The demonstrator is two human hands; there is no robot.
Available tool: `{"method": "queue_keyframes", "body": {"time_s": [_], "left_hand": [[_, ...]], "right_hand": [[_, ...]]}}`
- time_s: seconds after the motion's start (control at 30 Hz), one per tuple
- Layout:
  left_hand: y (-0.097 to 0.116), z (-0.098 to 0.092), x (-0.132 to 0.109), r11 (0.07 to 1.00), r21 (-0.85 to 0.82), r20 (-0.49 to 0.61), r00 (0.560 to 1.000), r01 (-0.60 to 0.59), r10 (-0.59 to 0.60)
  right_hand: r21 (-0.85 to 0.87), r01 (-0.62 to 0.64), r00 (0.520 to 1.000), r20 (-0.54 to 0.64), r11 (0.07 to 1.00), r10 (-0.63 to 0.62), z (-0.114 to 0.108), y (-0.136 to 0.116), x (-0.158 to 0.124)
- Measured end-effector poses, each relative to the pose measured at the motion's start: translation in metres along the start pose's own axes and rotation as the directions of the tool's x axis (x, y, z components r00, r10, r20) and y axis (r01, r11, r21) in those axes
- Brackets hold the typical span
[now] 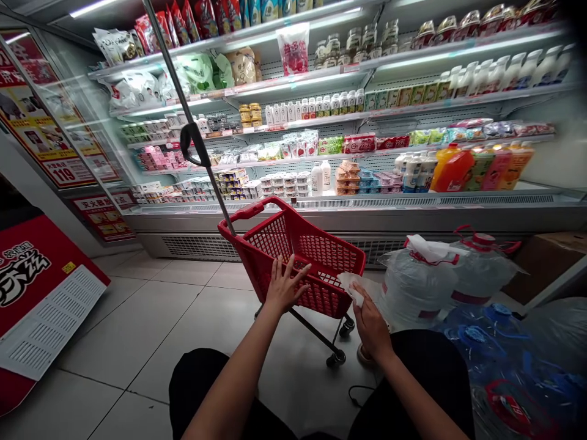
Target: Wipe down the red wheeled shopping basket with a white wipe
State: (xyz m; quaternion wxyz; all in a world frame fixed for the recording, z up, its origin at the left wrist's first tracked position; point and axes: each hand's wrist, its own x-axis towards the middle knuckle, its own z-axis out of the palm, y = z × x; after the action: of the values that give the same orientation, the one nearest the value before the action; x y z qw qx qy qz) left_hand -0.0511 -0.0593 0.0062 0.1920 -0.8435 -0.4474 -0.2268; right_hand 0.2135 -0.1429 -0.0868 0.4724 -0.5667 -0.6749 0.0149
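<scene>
A red plastic shopping cart (316, 241) on black wheels stands right in front of my knees. With fingers spread, my left hand (285, 286) rests at the near side of its basket; I cannot tell how firmly it touches. My right hand (369, 315) is at the basket's right end, its fingers closed on a crumpled white tissue (352, 287). The tissue lies against the basket's corner or just beside it. A grey pole with a black loop grip (195, 144) rises from the cart's handle end and leans to the left. The basket's visible inside holds nothing I can make out.
Behind the cart runs a lit refrigerated shelf (348, 211) with bottles, cups and packets. Large wrapped water jugs (413, 284) and blue-capped bottles (498, 342) crowd the right. A red and white freezer chest (43, 305) stands left on the tiled floor (137, 330).
</scene>
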Motion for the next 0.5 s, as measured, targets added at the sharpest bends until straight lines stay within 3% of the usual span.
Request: {"method": "queue_keyframes", "body": {"time_s": [0.13,0.3,0.5], "left_hand": [[0.013,0.004,-0.006,0.999,-0.022,-0.006,0.999,0.046,-0.046],[0.033,0.004,-0.010,0.997,-0.021,-0.031,0.996,0.079,-0.079],[0.030,0.005,-0.012,0.999,0.027,0.021,0.999,0.042,-0.042]], "right_hand": [[-0.060,0.084,0.996,0.014,0.995,-0.083,0.001,-0.025,0.000],[-0.163,0.245,0.967,0.105,0.956,-0.230,0.019,-0.055,0.026],[-0.170,0.291,0.951,0.160,0.941,-0.265,0.043,-0.072,0.053]]}}
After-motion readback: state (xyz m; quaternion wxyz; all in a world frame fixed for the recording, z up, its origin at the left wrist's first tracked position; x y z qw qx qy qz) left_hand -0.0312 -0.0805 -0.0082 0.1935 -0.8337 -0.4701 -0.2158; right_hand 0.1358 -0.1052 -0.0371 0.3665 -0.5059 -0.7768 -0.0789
